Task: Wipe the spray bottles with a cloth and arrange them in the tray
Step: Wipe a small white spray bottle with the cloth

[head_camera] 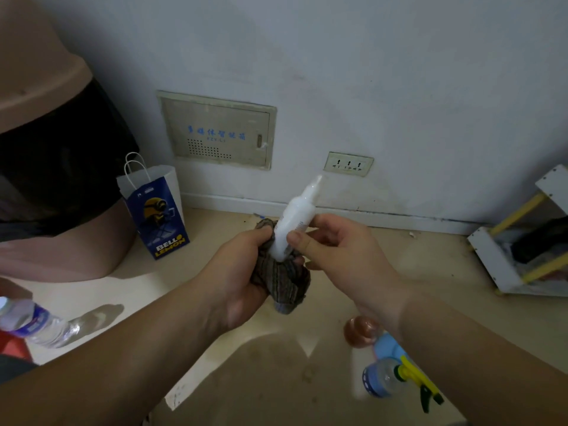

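Observation:
A slim white spray bottle is held up over the floor, tilted with its clear cap toward the wall. My right hand pinches its lower body between thumb and fingers. My left hand grips a grey-brown striped cloth bunched around the bottle's base. On the floor at the lower right lie a blue spray bottle with a yellow and green trigger and a brownish round bottle, both partly behind my right forearm. No tray shows.
A pink bin with a black liner stands at the left, a blue paper bag beside it. A plastic water bottle lies at the left edge. A white and yellow rack sits at the right by the wall.

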`<action>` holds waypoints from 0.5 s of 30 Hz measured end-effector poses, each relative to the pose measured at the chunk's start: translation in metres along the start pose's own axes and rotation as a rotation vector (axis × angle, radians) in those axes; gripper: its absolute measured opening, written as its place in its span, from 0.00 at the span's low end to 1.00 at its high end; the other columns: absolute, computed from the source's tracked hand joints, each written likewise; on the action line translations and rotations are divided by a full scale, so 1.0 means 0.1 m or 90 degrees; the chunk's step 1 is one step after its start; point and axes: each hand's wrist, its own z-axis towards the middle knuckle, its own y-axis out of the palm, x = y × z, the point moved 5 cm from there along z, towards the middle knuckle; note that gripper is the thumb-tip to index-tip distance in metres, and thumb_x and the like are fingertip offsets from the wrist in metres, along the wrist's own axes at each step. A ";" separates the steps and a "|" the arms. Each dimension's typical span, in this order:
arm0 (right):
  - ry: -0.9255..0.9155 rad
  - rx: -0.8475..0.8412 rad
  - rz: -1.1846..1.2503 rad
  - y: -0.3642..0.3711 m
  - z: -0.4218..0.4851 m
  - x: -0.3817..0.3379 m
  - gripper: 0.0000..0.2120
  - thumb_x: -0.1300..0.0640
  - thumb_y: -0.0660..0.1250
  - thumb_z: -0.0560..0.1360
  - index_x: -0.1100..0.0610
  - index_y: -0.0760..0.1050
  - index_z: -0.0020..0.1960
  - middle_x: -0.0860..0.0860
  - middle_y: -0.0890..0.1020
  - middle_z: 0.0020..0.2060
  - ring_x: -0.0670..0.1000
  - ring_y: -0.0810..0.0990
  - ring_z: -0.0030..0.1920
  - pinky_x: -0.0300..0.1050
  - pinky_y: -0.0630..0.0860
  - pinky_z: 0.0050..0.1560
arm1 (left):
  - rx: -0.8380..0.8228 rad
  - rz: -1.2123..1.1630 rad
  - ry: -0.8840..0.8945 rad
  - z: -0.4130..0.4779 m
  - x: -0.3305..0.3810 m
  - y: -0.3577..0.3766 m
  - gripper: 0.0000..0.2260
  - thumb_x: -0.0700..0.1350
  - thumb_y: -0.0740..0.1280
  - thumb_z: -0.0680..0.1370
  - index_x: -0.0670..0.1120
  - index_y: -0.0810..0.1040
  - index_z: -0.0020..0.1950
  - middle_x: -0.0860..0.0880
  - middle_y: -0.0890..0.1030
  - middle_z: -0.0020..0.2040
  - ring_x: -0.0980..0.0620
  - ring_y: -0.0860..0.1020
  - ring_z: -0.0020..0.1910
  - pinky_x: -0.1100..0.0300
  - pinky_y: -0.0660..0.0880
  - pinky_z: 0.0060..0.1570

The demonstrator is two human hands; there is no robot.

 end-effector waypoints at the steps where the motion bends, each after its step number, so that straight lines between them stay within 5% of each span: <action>1: -0.005 0.016 0.013 0.01 -0.01 0.01 0.10 0.58 0.76 0.75 0.56 0.82 0.56 0.52 0.87 0.41 0.49 0.86 0.39 0.42 0.81 0.42 | -0.004 0.007 -0.001 -0.01 -0.03 0.00 0.14 0.43 0.59 0.86 0.36 0.78 0.64 0.34 0.84 0.60 0.39 0.82 0.62 0.48 0.78 0.64; 6: 0.019 0.042 0.076 -0.03 0.03 0.08 0.13 0.58 0.77 0.73 0.58 0.80 0.56 0.53 0.88 0.44 0.50 0.87 0.42 0.39 0.80 0.37 | -0.042 0.057 0.003 -0.03 -0.09 0.00 0.15 0.41 0.58 0.86 0.37 0.77 0.68 0.32 0.83 0.60 0.36 0.82 0.58 0.45 0.78 0.63; 10: -0.053 0.039 -0.062 -0.03 0.02 0.03 0.12 0.56 0.77 0.74 0.56 0.79 0.55 0.52 0.86 0.43 0.40 0.84 0.38 0.33 0.77 0.34 | -0.062 0.127 0.008 -0.04 -0.11 0.00 0.13 0.40 0.58 0.86 0.37 0.78 0.65 0.29 0.81 0.60 0.38 0.80 0.51 0.45 0.79 0.57; 15: -0.033 0.091 -0.151 -0.10 0.11 0.09 0.12 0.50 0.75 0.74 0.52 0.76 0.53 0.49 0.84 0.44 0.46 0.83 0.42 0.44 0.81 0.42 | -0.041 0.249 0.066 -0.05 0.02 -0.03 0.14 0.45 0.60 0.86 0.38 0.77 0.65 0.33 0.84 0.44 0.42 0.80 0.38 0.51 0.80 0.40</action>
